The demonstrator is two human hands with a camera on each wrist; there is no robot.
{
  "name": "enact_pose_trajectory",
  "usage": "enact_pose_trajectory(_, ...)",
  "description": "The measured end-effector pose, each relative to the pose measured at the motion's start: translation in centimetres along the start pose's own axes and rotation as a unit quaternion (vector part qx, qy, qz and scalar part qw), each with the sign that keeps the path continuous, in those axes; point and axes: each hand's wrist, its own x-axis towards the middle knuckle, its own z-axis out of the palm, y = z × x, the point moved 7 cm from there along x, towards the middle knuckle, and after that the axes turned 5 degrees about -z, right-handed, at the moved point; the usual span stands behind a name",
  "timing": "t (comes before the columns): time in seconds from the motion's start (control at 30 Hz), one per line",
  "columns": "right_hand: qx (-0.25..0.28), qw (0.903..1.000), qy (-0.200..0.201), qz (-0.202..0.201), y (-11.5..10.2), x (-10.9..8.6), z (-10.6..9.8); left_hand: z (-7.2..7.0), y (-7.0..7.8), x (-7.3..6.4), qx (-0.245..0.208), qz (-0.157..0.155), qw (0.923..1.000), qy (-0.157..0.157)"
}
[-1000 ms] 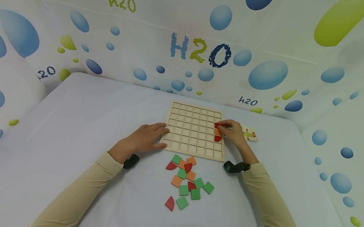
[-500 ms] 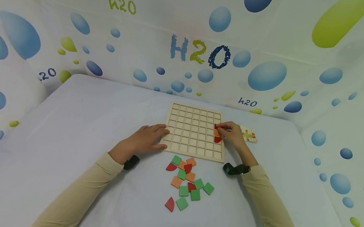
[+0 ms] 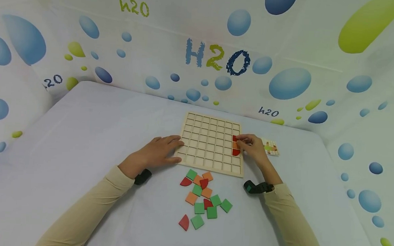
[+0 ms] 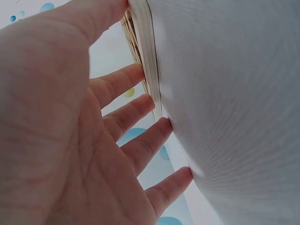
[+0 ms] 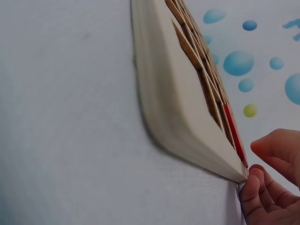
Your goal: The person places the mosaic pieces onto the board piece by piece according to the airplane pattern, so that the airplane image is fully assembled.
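Green squares (image 3: 212, 212) and red wedges (image 3: 184, 222) lie loose, nearer us than either grip. Beyond, the left hand (image 3: 158, 150), fingers spread wide, touches the wooden board (image 3: 204, 142); the right hand (image 3: 255, 147) has thumb and forefinger close together at the board's orange piece (image 3: 235, 145) — whether pinching it, we cannot tell. Just right of that hand lies a printed card (image 3: 272, 147).
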Motion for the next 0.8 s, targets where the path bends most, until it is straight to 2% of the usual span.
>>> enact_pose_trajectory(0.13,0.012,0.9998,-0.013,0.014,-0.6,-0.6,0.1,0.0,0.1,-0.1,-0.001,0.000,1.0000,-0.001)
enact_pose_trajectory(0.53,0.000,0.9997,-0.026,0.003,0.1,-1.4,-0.2,0.1,0.1,-0.1,-0.001,0.000,1.0000,0.001)
enact_pose_trajectory(0.8,0.008,0.9990,-0.037,-0.021,-0.1,-2.3,-0.3,0.2,0.1,0.1,-0.002,0.004,1.0000,0.007)
